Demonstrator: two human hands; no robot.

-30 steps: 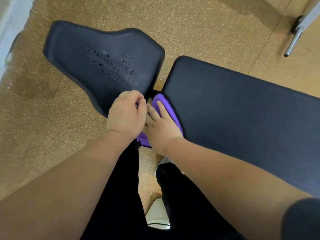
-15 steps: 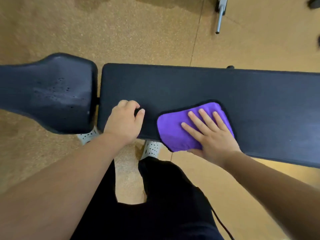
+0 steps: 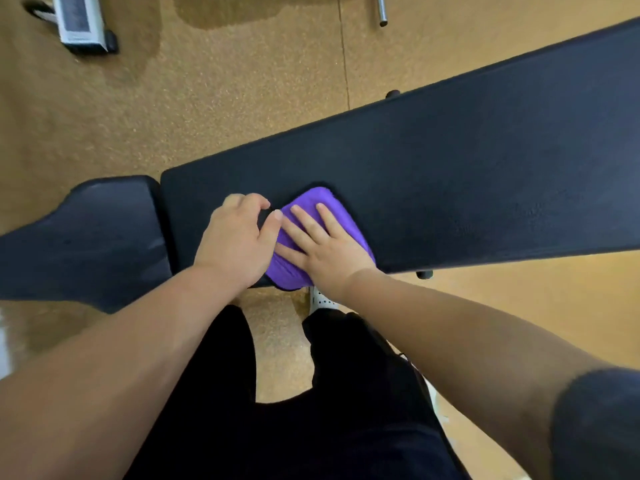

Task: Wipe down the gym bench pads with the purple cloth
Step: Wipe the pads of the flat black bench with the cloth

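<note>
Now the right hand [image 3: 323, 252] lies flat with fingers spread, its grip released, pressing the purple cloth [image 3: 313, 237] onto the long bench pad [image 3: 450, 188] at its near edge by the left end, while the left hand [image 3: 239, 242], loosely curled and grasping nothing, rests touching the cloth.

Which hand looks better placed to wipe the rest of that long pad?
The right hand, probably: it lies flat on the cloth, with the unwiped stretch of the long pad on its side. The left hand is curled at the pad's near end.
</note>
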